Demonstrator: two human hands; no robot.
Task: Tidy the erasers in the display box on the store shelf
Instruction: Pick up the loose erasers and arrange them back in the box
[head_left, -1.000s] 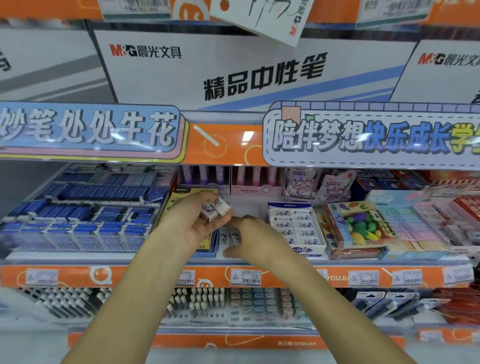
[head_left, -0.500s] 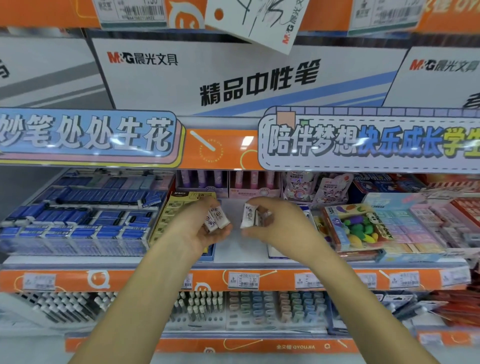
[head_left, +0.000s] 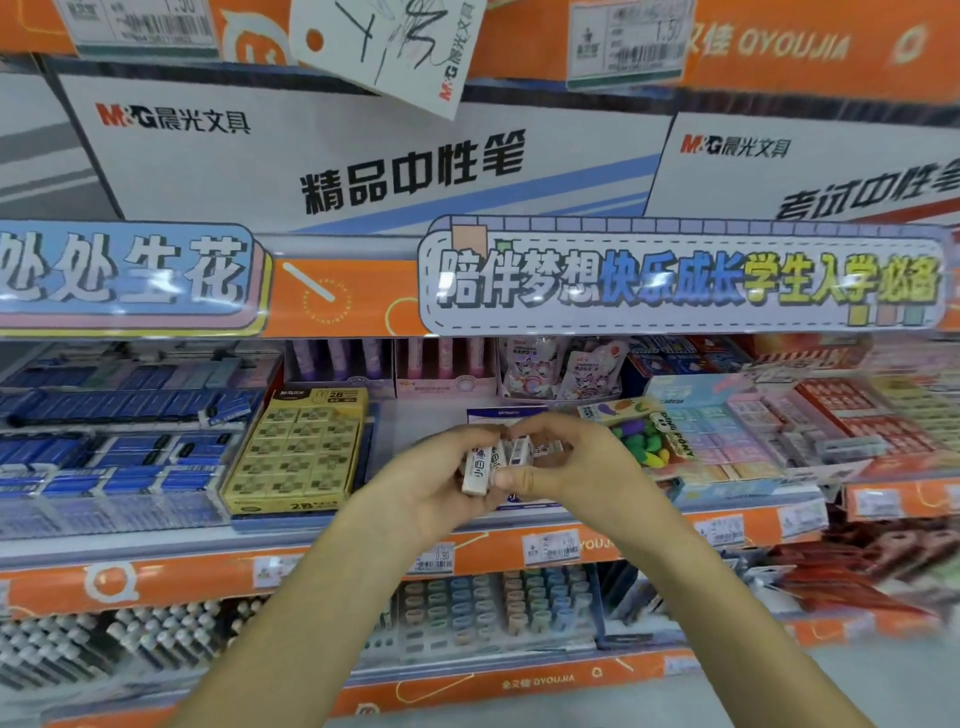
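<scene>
- A small bunch of white erasers (head_left: 485, 465), each in a printed sleeve, stood roughly upright and side by side between the two hands, held up in front of the shelf rather than in the box.
- The left hand (head_left: 431, 486) cupped the bunch from below and the left, fingers curled around the outer erasers.
- The right hand (head_left: 563, 467) met it from the other side, thumb and fingertips pinched on the right end of the bunch; the two hands touched above the erasers.
- The display box (head_left: 501, 413) sat directly behind the hands, mostly hidden; only its blue-and-white back flap and a strip of its front edge showed, so its contents could not be told.
- Left of it, with a gap of bare shelf between, lay a yellow box (head_left: 298, 452) of 2B erasers in neat rows.
- Just right of the hands stood a pack of coloured fruit-shaped erasers (head_left: 644, 431).
- The orange shelf edge (head_left: 156, 577) with price tags ran below the forearms.
- Blue packs (head_left: 114, 447) filled the far left of the shelf.
</scene>
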